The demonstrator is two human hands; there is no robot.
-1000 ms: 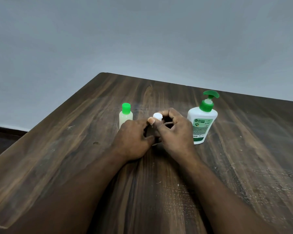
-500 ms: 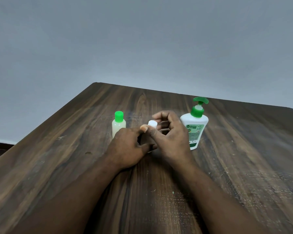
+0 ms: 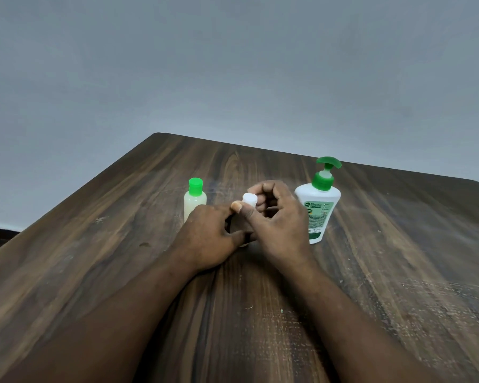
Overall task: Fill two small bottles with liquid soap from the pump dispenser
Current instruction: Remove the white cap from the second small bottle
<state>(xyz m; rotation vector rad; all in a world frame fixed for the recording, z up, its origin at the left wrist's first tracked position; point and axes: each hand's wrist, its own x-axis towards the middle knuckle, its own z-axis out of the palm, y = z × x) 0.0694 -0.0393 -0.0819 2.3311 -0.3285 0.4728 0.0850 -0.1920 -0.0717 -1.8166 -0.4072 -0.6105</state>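
Green-capped bottle (image 3: 194,201) just left of the left hand (image 3: 208,239) looks full of pale soap and closed, so I'd call that one done. The left hand is wrapped round the second bottle, mostly hidden. The right hand (image 3: 280,225) pinches its white cap (image 3: 250,200), with the pump dispenser (image 3: 318,208) just to its right; can't tell if it's opening or closing.

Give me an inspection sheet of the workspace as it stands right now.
Surface: dark wooden table, scuffed, with pale specks.
Job's things: green-capped bottle upright, capped, pale liquid inside; white-capped bottle upright between the hands, body mostly hidden; pump dispenser upright, to the right of the hands.
Clutter: nothing seen.
Grippers: left hand grips the white-capped bottle's body; right hand pinches its cap.
Cables: nothing seen.
Surroundings: plain grey wall behind.
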